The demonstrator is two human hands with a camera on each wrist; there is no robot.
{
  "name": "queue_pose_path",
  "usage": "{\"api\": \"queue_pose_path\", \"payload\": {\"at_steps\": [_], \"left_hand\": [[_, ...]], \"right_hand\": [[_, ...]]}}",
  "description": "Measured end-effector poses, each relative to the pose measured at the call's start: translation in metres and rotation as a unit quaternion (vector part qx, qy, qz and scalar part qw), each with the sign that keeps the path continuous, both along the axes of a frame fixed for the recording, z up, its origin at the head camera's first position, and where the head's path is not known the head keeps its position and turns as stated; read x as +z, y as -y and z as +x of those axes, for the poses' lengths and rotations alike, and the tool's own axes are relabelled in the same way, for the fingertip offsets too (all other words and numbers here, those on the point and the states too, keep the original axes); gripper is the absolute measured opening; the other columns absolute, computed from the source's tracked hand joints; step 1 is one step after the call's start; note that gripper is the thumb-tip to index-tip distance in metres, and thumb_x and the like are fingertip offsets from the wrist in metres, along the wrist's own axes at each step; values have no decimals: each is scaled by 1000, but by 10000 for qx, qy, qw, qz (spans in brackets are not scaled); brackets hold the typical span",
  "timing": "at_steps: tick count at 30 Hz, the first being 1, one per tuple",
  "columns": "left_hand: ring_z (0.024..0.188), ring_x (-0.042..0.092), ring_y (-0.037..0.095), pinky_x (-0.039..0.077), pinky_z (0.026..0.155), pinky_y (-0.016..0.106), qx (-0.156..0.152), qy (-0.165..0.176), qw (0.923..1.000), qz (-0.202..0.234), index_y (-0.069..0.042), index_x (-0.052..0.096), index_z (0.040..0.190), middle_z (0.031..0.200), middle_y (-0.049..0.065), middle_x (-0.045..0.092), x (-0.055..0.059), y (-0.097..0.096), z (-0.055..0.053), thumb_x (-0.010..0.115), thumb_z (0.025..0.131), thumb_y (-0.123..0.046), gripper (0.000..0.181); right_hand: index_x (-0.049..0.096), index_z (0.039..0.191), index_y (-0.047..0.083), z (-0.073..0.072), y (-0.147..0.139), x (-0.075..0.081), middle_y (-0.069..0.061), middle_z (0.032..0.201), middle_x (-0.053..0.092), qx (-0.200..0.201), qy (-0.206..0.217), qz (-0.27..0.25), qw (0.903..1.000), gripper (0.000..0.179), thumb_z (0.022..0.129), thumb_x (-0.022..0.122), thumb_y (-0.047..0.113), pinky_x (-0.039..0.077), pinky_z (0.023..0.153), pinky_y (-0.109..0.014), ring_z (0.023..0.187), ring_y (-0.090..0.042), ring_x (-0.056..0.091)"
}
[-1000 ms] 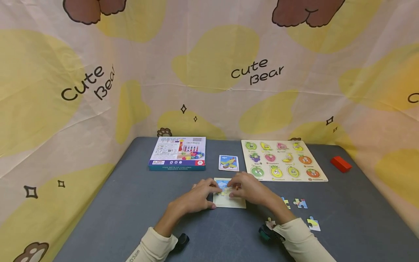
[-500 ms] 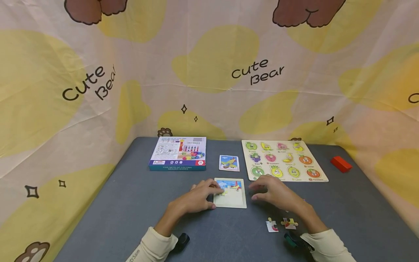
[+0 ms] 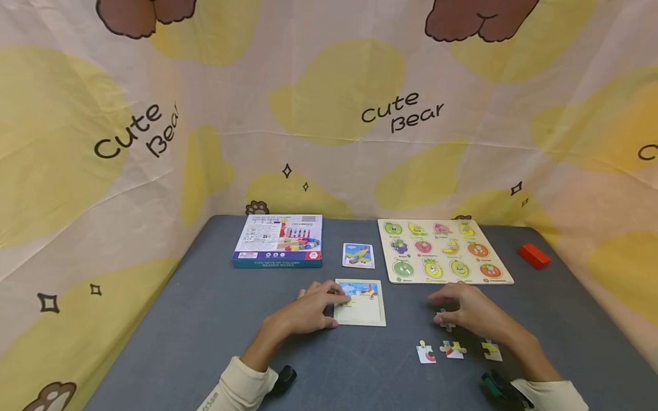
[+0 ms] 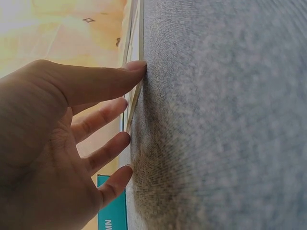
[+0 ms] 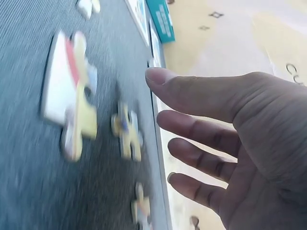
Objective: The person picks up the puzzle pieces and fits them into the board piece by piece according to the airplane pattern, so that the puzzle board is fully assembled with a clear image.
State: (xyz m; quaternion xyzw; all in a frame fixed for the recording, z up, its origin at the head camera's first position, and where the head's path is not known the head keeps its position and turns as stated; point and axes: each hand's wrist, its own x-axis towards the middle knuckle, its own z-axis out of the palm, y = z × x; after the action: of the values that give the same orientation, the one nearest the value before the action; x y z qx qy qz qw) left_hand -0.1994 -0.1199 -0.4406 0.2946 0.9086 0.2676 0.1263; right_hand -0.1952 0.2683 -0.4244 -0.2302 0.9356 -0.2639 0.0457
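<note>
My left hand point(image 3: 308, 311) rests at the left side of a small pale puzzle tray point(image 3: 366, 315), its index finger on a yellowish puzzle piece in it. In the left wrist view the thumb point(image 4: 110, 81) touches the tray's edge and the other fingers lie spread. Across the tray's top, assembled pieces point(image 3: 354, 287) show blue sky and a red tail. My right hand point(image 3: 475, 311), fingers apart and holding nothing, hovers over loose pieces; one piece point(image 3: 447, 326) lies right by its thumb. Several more lie nearer, including a white one point(image 3: 426, 354) and a red-yellow one point(image 3: 453, 350).
Behind the tray lies a card with a yellow airplane point(image 3: 358, 256). A flat toy box point(image 3: 277, 242) stands at back left, a fruit board point(image 3: 444, 251) at back right. A red block point(image 3: 534, 256) sits near the right table edge.
My right hand has left the tray and moved right to above the loose pieces, uncovering the tray's right half with the red tail piece. My left hand has stayed in place.
</note>
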Motion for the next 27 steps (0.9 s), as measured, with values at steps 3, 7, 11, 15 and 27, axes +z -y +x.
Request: {"api": "queue_pose_path", "payload": {"at_steps": [3,7,11,15,27], "left_hand": [[132,44,27,33,102,54,29,23,10000,-25,-15,64,148,146,3,53,-1,0,0,80,95,-16,56],[132,44,27,32,103,54,45,31,10000,-22,-16,64,149,146,3,53,-1,0,0,80,95,-16,56],[131,44,28,33,102,55,24,40,10000,18,-15,64,148,145,4,53,0,0,1,80,95,-15,56],[131,44,28,32,102,56,12,37,10000,13,-15,64,149,145,4,53,1,-1,1,80,95,-15,56],[130,44,27,33,99,52,4,67,10000,-6,-14,64,149,146,5,53,1,0,0,80,95,-15,56]], "right_hand": [[81,114,13,2,-10,-2,5,110,76,-60,-29,47,10000,37,83,91,29,53,89,-37,100,-14,65],[82,111,18,4,-21,-5,11,106,74,-76,-98,177,9998,32,82,91,31,49,87,-35,100,-12,61],[84,107,19,5,-29,-9,14,103,70,-31,-134,215,9997,30,82,91,33,46,83,-33,98,-10,56],[85,104,19,6,-32,-12,14,99,67,23,-104,139,9998,27,82,91,33,44,77,-30,92,-8,52],[84,100,21,7,-34,-15,13,98,67,-14,-153,116,9998,20,83,91,29,43,75,-30,90,-8,50]]}}
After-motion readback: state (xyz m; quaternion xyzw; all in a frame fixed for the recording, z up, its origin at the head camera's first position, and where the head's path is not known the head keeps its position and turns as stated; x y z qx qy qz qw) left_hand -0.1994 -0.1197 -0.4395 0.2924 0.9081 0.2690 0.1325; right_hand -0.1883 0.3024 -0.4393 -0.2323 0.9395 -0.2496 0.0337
